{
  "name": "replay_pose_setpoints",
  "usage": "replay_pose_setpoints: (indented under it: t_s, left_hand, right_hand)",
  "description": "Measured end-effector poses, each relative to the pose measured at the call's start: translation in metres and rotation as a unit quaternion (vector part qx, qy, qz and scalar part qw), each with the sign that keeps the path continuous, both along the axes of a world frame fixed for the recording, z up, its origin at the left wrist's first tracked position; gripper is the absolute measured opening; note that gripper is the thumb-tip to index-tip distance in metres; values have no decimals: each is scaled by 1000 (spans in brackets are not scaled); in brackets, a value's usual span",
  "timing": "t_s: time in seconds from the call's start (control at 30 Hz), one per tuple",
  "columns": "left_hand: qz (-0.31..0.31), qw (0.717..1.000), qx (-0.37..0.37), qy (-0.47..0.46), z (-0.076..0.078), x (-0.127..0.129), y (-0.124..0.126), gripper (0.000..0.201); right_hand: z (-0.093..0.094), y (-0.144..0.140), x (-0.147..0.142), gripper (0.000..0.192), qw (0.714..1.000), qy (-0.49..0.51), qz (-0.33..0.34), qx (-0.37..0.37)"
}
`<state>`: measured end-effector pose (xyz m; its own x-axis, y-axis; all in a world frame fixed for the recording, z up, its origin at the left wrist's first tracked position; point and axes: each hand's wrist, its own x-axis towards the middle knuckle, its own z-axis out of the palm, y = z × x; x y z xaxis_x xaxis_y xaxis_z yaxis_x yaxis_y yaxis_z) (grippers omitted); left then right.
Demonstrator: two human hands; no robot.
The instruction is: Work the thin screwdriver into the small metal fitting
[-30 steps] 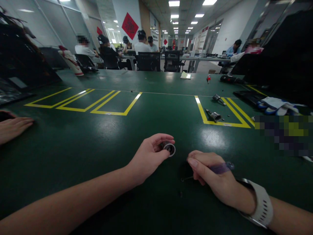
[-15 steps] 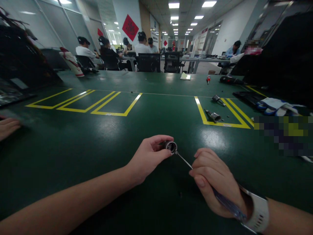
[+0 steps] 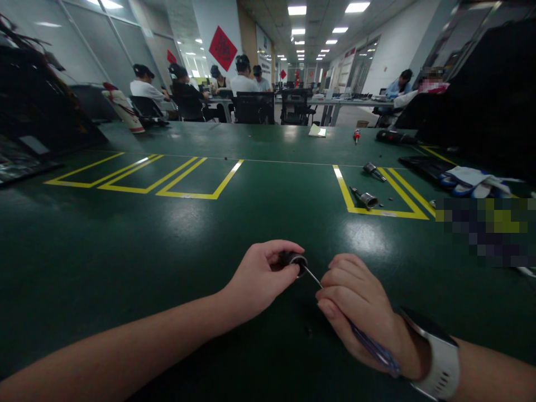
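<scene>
Thumb and fingers of my left hand (image 3: pixel 259 279) pinch a dark, hollow metal socket-like part (image 3: pixel 300 261), its round open end turned toward the right. My right hand (image 3: pixel 360 307) is closed around a slim screwdriver-like tool (image 3: pixel 312 277); a clear purplish handle runs out below the palm. The tool's thin shaft goes into the mouth of the part, so its tip is hidden. On the table beneath the hands lies a small dark piece (image 3: pixel 309 331), too dim to name.
Two similar metal parts, one behind (image 3: pixel 373 171) and one in front (image 3: pixel 365 198), lie by a yellow-taped outline (image 3: pixel 387 214). Farther right are white-and-blue gloves (image 3: pixel 473 180) and a dark power tool (image 3: pixel 393 137). A red screwdriver (image 3: pixel 357 136) lies toward the back. People sit at tables beyond.
The tool's tip has gone from the part's rim to inside its opening. My right hand has moved left, my left hand slightly down and right. Another person's hand at far left has left the view.
</scene>
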<state>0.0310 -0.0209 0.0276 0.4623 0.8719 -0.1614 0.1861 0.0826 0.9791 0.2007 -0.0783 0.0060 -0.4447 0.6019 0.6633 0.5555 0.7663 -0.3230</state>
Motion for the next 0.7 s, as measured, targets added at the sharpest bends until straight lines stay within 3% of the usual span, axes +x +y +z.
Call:
replay_pose_setpoints:
  t_s: [0.27,0.7]
  left_hand:
    - [11,1000,15,23,-2,0,3,28]
    - [10,997,64,40,-4,0,4,28]
  right_hand:
    - [1,-1,-1,13,1000,-7,12,12]
    - [2,-3,-5,15,997,-61,-29,26]
